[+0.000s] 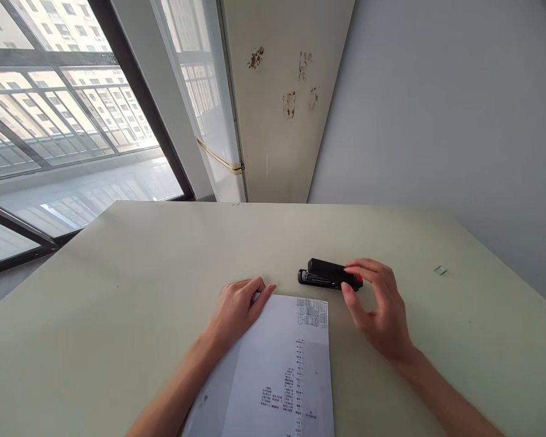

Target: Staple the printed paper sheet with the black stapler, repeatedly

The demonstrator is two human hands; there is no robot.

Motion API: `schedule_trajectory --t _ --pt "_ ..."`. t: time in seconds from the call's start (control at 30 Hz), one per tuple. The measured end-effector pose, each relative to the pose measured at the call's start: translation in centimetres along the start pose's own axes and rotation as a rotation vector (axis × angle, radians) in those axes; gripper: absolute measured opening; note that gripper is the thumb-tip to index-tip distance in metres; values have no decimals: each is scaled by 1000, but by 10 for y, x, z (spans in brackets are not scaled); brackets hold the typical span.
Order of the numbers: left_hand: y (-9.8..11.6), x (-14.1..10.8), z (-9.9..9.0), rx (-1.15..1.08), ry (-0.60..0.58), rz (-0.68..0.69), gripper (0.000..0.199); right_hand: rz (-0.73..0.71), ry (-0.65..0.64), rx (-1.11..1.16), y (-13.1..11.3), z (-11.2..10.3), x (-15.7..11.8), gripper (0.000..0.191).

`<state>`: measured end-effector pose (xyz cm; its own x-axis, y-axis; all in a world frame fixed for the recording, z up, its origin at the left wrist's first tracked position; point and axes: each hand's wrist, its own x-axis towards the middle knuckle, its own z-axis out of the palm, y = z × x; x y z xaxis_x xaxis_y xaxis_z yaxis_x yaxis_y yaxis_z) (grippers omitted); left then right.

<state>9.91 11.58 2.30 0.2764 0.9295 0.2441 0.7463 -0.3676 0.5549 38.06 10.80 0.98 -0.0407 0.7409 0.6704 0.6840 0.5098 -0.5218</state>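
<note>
A stack of printed paper sheets (277, 346) lies on the table in front of me, text and a patterned block showing on its top page. My left hand (243, 303) rests at the stack's far left corner, fingers curled and thumb laid along the edge, holding it. Just beyond the paper's far right corner, a black stapler (323, 274) with a red spot at its right end lies sideways on the tabletop. My right hand (380, 303) has its thumb on the near side and fingers on the far side of the stapler's right end, closed around it.
The pale table (118, 340) spreads out on all sides. A small flat greenish piece (440, 271) lies at the right. Past the far edge are a cabinet panel (282, 152) with brown marks and a grey wall (437, 121). Windows (64, 121) fill the left.
</note>
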Motion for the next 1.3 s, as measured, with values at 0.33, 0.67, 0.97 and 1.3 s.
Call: schedule_trajectory --t 0.33,0.67,0.97,1.3 --pt "15 -4 4 -49 212 154 40 340 -417 255 -44 -27 -48 22" --pt "43 41 40 -33 285 307 36 612 -220 -46 39 -131 -69 39" --pt "49 80 47 30 6 406 25 244 -369 -451 34 -145 -126 55" --pt "-4 34 -4 -10 157 173 29 125 -505 -471 44 -67 -83 68"
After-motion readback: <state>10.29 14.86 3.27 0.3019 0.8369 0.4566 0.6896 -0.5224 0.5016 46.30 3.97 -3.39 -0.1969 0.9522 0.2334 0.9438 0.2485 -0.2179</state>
